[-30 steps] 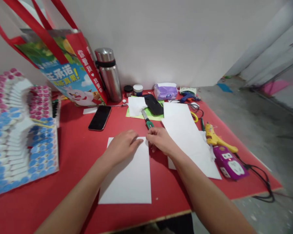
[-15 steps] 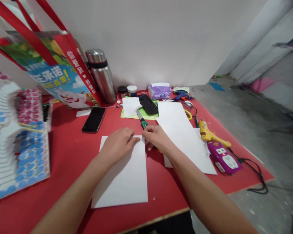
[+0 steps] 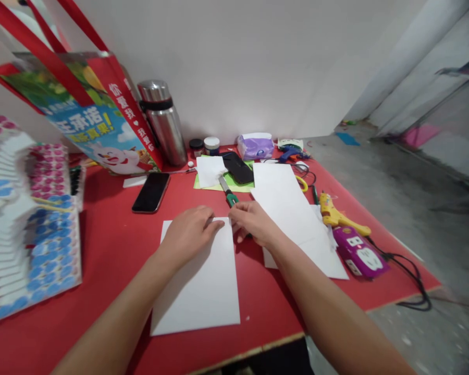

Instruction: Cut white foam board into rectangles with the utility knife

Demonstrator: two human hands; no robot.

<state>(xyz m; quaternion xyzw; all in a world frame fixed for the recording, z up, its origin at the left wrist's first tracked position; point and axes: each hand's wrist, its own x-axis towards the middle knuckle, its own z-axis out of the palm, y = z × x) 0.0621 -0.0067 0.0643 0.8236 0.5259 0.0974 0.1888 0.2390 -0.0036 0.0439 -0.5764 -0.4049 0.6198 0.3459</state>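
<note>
A white sheet [image 3: 203,291] lies on the red table in front of me, its near edge toward the table's front. My left hand [image 3: 191,229] rests on its far part, fingers curled near the far edge and thumb reaching to the right. At the far right corner, my right hand [image 3: 252,221] pinches the sheet's edge between thumb and fingers. Just beyond my right hand is a green utility knife [image 3: 230,197], its handle partly hidden beneath the hand.
White paper pieces [image 3: 285,208] lie right of my hands, near a yellow glue gun [image 3: 342,217] and a purple power strip [image 3: 359,252]. A phone [image 3: 151,192], steel flask [image 3: 164,122] and shopping bag [image 3: 101,114] stand left. Blue-dotted stacked pieces [image 3: 50,250] fill the far left.
The near end of the white sheet has swung slightly to the right. Both hands keep nearly the same place and grip.
</note>
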